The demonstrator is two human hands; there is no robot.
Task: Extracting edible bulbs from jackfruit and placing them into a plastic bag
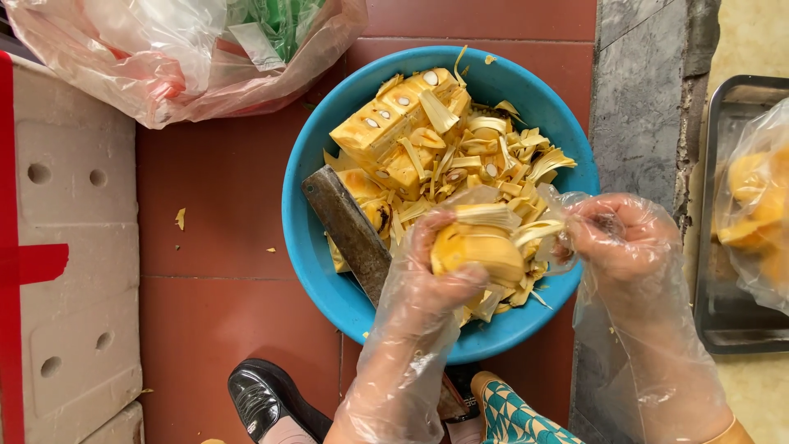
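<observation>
Over the blue basin of jackfruit scraps, the gloved left hand grips a yellow jackfruit pod, while the gloved right hand pinches its pale fibres; a cleaver rests inside.

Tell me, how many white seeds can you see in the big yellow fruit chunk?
5, perhaps more. Four seeds line the cut face of the big chunk at the blue bowl's top, and one lies among the strips. Others may be buried.
</observation>
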